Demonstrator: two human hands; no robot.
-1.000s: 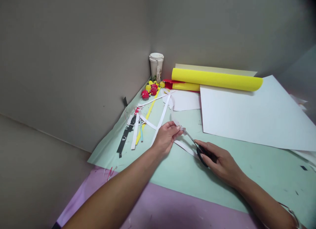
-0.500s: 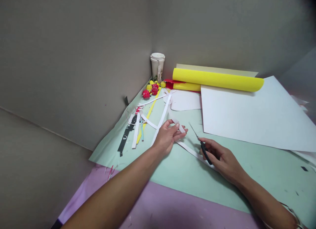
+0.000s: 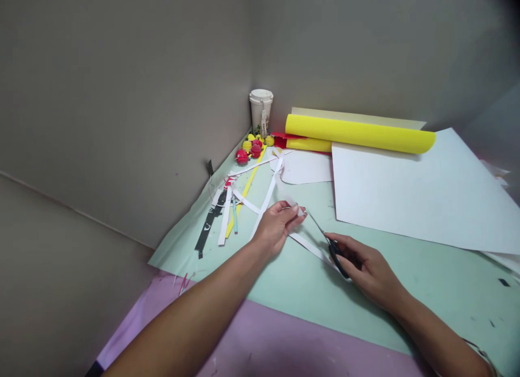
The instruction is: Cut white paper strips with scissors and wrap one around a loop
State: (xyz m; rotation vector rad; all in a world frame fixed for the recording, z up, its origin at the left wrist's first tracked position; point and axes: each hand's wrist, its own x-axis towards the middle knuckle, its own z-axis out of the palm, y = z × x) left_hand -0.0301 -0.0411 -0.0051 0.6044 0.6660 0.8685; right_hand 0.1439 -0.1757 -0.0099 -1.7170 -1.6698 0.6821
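While the left hand (image 3: 276, 225) keeps its pinch on a narrow white paper strip (image 3: 295, 205), the black-handled scissors (image 3: 333, 251) come back toward it. Half a second ago the tips stand clear of the fingers; now they sit right by the fingertips, left of the large white sheet (image 3: 410, 198). Touching the strip or just beside it: can't tell. Left grip is closed on the strip, left of the sheet; right hand (image 3: 371, 268), nearer the wearer than the sheet, has its grip wrapped round the scissors' handles. Lower white length (image 3: 311, 246) runs left of and nearer than the sheet; joined to the held strip or not, unclear. Reads as blades returning to the strip, cut itself unconfirmed. Yellow roll (image 3: 357, 132) over the sheet's far edge: unchanged.
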